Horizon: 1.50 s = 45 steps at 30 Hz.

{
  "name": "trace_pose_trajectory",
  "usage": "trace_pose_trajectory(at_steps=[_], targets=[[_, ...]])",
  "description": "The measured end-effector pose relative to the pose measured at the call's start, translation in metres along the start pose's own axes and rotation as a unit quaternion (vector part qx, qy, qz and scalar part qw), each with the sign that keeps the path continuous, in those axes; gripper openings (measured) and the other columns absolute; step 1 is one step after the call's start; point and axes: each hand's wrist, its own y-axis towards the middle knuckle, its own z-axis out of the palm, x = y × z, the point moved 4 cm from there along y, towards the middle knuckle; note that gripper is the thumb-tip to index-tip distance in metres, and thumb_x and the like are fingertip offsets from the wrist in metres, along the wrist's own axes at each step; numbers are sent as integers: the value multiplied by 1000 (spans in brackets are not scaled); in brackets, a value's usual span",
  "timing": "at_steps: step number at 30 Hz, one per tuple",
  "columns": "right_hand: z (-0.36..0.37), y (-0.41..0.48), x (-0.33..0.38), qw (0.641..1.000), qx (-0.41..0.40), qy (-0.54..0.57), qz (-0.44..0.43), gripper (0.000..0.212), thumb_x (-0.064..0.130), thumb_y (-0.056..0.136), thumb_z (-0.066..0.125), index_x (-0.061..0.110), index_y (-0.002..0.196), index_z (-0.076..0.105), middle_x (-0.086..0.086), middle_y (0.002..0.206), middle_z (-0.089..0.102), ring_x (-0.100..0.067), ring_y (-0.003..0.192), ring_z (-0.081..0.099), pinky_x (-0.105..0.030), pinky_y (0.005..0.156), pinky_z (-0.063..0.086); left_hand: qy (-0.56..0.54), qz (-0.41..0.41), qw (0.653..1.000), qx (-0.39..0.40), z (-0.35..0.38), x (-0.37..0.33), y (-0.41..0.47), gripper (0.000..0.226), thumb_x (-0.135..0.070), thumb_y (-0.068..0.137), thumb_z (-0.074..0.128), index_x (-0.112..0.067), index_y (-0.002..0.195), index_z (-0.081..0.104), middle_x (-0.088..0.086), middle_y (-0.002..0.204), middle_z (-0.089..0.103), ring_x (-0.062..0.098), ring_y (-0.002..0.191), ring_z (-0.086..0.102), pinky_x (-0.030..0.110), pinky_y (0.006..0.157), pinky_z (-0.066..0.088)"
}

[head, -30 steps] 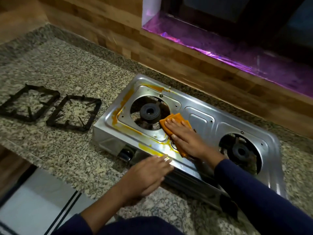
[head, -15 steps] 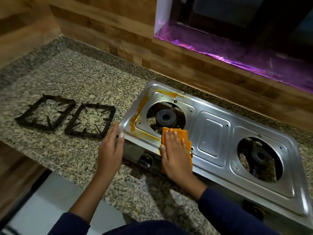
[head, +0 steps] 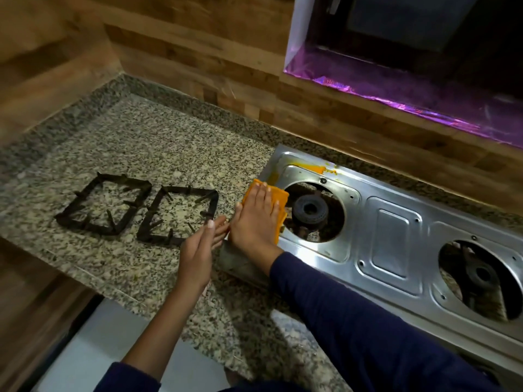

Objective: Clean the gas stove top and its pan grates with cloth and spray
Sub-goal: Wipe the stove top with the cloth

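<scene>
A steel two-burner gas stove top (head: 390,236) lies on the granite counter, with orange-yellow stains (head: 310,168) along its back left corner. My right hand (head: 254,222) presses an orange cloth (head: 278,198) flat on the stove's left edge, beside the left burner (head: 310,211). My left hand (head: 198,250) rests, fingers straight, against the stove's left side and holds nothing. Two black pan grates (head: 106,206) (head: 177,213) lie side by side on the counter to the left. No spray bottle is in view.
The granite counter (head: 141,148) ends in a front edge near my body, with pale floor (head: 93,349) below. A wood-panelled wall (head: 198,66) runs behind, and a purple-lit window ledge (head: 424,89) sits above the stove. The right burner (head: 481,274) is uncovered.
My right hand has slid the cloth from the front rim to the stove's left edge, wiping away stain there. My left hand stays at the stove's left side.
</scene>
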Motion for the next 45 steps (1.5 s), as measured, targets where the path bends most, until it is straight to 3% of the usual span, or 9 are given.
trace_pose_trajectory(at_steps=[5,11,18,25,29,34,39,42,45], targets=[[-7,52,-1,1000,-15,0,18,65,33,104,26,6,157,1,-10,166,-4,-25,152,-9,-47,123,-6,63,27,997,-18,2,-1,-1,35,-5,94,60,-15,127,63,-6,116,70,2,109,65,25,96,52],[-35,134,-33,995,-55,5,78,68,33,102,31,3,156,3,-17,165,-4,-30,152,-6,-46,122,-3,94,44,993,-61,9,-2,-4,35,-4,91,65,-17,124,66,-12,107,70,-1,102,67,16,88,52],[-58,177,-91,979,-114,-51,160,78,46,99,34,-4,154,9,-22,164,3,-35,152,-2,-52,122,-1,23,-26,999,-36,-1,5,8,34,0,86,69,-17,115,67,0,107,73,5,98,70,24,87,56],[-54,144,-75,994,-73,-4,-82,49,19,102,44,3,148,37,-20,156,34,-33,146,29,-40,118,17,-63,-85,993,-58,-12,15,14,33,-6,84,73,-15,115,67,-1,106,72,6,96,70,24,82,56],[-20,67,-50,975,20,84,-206,50,18,102,47,14,151,38,-10,160,30,-23,150,22,-36,122,10,-99,-108,981,-123,-27,26,19,21,-16,96,59,-15,116,64,4,117,67,19,111,63,26,86,49],[-25,-13,-46,940,104,127,-301,42,17,97,56,14,139,56,-7,148,51,-17,140,42,-31,118,28,-69,-74,984,-143,-36,-1,63,25,-19,103,43,-14,120,60,9,127,62,23,119,59,37,102,45],[-54,-65,-74,926,198,217,-239,29,15,102,51,12,127,65,3,128,66,-6,120,59,-26,104,43,-32,-33,997,-69,1,-36,96,30,-24,104,38,-13,122,60,7,123,63,21,117,59,37,104,43],[-79,-78,-98,904,246,314,-154,28,15,103,49,6,124,64,-5,115,70,7,90,62,-13,81,44,17,1,1000,-4,30,-39,97,27,-26,104,39,-19,116,62,2,121,64,18,117,57,31,96,44],[-103,-67,-136,850,167,498,-38,47,44,87,68,11,121,66,-13,114,71,-13,95,68,-22,80,51,129,47,988,75,49,-28,95,27,-31,104,42,-25,125,58,-4,127,59,14,117,54,28,89,44]])
